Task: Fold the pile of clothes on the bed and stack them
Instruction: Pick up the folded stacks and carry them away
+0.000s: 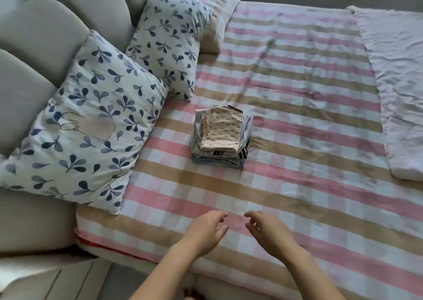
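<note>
Folded stack point(221, 137) mid-bed, toward pillow-side edge, layers slightly askew. Left hand point(204, 227), right hand point(265, 228) hover at near edge of bed point(297, 185), fingers released, empty. Risk: nudging soft mattress could topple uneven stack.

- Neat stack of folded clothes point(220, 137) mid-bed, on the pink, tan and white checked bedspread point(297, 89); cream printed piece on top, grey and striped layers beneath.
- Left hand point(203, 228) and right hand point(267, 231) over the near edge, close together but apart, fingers loosely curled, holding nothing, well short of the stack.
- Two leaf-print pillows point(80, 121) leaning on the padded headboard point(34, 36) at left.
- Crumpled pale blanket point(400, 82) along the right side.
</note>
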Action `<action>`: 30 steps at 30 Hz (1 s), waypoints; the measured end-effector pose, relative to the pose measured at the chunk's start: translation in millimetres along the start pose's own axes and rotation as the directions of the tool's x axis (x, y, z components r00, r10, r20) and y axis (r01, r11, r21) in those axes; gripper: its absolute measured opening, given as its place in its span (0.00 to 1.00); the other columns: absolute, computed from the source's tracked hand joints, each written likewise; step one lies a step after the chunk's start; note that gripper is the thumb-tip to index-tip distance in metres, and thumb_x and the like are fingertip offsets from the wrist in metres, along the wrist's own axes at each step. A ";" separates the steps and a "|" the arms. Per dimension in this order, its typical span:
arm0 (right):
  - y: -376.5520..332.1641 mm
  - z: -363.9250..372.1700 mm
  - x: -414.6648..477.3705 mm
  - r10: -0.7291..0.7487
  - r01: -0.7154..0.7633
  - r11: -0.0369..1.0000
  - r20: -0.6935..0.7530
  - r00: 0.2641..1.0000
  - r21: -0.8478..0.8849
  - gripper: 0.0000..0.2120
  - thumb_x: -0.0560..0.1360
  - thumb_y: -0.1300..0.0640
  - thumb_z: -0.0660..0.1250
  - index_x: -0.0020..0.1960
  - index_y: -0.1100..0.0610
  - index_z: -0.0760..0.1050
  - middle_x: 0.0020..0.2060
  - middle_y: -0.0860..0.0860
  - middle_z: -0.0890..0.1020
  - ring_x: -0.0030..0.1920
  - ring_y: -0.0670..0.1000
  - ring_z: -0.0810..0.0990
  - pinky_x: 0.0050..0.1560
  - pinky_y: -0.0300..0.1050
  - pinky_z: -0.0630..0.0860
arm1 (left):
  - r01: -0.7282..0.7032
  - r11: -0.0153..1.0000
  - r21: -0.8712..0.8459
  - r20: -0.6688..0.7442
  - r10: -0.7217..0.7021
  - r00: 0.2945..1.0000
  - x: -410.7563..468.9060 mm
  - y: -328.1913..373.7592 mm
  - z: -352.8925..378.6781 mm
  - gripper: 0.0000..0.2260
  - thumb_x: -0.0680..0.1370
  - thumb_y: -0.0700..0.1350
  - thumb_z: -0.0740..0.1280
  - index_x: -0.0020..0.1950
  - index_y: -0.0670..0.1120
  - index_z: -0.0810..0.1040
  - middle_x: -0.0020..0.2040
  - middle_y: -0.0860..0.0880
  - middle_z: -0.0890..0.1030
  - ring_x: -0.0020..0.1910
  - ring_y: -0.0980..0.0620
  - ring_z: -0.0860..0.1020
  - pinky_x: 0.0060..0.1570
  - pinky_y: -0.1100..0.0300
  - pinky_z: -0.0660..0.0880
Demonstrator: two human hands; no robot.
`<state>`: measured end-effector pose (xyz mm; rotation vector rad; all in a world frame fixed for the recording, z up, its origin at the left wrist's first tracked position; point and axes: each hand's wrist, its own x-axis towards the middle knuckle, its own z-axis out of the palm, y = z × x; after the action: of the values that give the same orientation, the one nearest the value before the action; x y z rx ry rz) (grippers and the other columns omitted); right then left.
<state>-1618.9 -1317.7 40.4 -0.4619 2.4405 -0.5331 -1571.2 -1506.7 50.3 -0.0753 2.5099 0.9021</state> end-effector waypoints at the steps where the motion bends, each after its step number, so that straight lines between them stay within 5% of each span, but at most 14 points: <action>1: -9.1 3.3 11.7 0.012 -0.012 1.000 -0.014 1.000 0.006 0.16 0.79 0.48 0.56 0.66 0.47 0.68 0.59 0.44 0.76 0.57 0.46 0.75 0.52 0.41 0.73 | -0.017 1.000 0.020 0.014 0.016 1.000 10.2 -10.7 -8.2 0.18 0.80 0.50 0.59 0.69 0.49 0.67 0.63 0.52 0.75 0.58 0.54 0.74 0.58 0.59 0.72; 7: -35.9 9.9 89.2 0.096 -0.087 0.993 -0.115 0.989 0.081 0.17 0.79 0.48 0.57 0.67 0.49 0.69 0.59 0.44 0.77 0.58 0.45 0.74 0.54 0.40 0.72 | -0.117 0.991 0.064 0.032 0.116 0.993 84.1 -67.2 -40.2 0.18 0.80 0.50 0.58 0.69 0.49 0.67 0.65 0.52 0.73 0.61 0.55 0.72 0.59 0.62 0.69; 10: -27.7 3.0 141.8 0.142 -0.117 0.983 -0.187 0.972 0.140 0.18 0.79 0.50 0.57 0.68 0.52 0.68 0.62 0.47 0.74 0.61 0.47 0.72 0.58 0.40 0.69 | -0.146 0.988 0.058 -0.085 0.150 0.985 137.0 -84.1 -50.8 0.18 0.80 0.50 0.58 0.69 0.47 0.66 0.67 0.51 0.70 0.66 0.55 0.67 0.64 0.66 0.61; 16: 13.6 -8.8 270.8 0.354 -0.207 0.888 -0.322 0.878 0.412 0.26 0.77 0.49 0.62 0.72 0.57 0.61 0.66 0.54 0.70 0.66 0.52 0.67 0.66 0.48 0.66 | 0.035 0.960 -0.277 -0.300 -0.121 0.946 265.1 -114.7 -65.6 0.24 0.80 0.47 0.59 0.74 0.43 0.57 0.74 0.46 0.59 0.73 0.49 0.57 0.72 0.54 0.55; 20: 44.1 -4.0 343.0 0.545 -0.350 0.730 -0.190 0.817 0.587 0.46 0.72 0.36 0.62 0.76 0.59 0.45 0.74 0.58 0.56 0.73 0.59 0.56 0.71 0.57 0.60 | 0.230 0.905 -0.357 -0.298 -0.344 0.890 338.8 -147.1 -63.4 0.38 0.76 0.57 0.62 0.76 0.41 0.46 0.76 0.42 0.50 0.75 0.44 0.50 0.72 0.48 0.52; 25: 69.8 10.1 388.5 0.586 -0.358 0.537 -0.033 0.810 0.764 0.59 0.59 0.29 0.65 0.76 0.59 0.42 0.73 0.60 0.60 0.71 0.61 0.63 0.69 0.60 0.63 | 0.355 0.761 -0.543 -0.163 -0.511 0.844 385.6 -182.5 -57.4 0.49 0.61 0.67 0.70 0.70 0.39 0.58 0.67 0.38 0.67 0.66 0.39 0.67 0.64 0.44 0.68; 30: 87.1 22.4 399.7 0.559 -0.313 0.490 -0.018 0.829 0.813 0.57 0.52 0.25 0.69 0.70 0.58 0.60 0.62 0.57 0.75 0.59 0.58 0.76 0.62 0.57 0.72 | 0.268 0.650 -0.711 -0.061 -0.437 0.897 395.9 -198.3 -54.7 0.45 0.52 0.66 0.73 0.60 0.40 0.71 0.54 0.43 0.81 0.50 0.44 0.81 0.51 0.49 0.78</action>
<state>-1928.1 -1423.6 -206.6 0.6648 2.1258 -1.4129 -1904.9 -1654.3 -206.4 -0.9357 2.0675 1.6709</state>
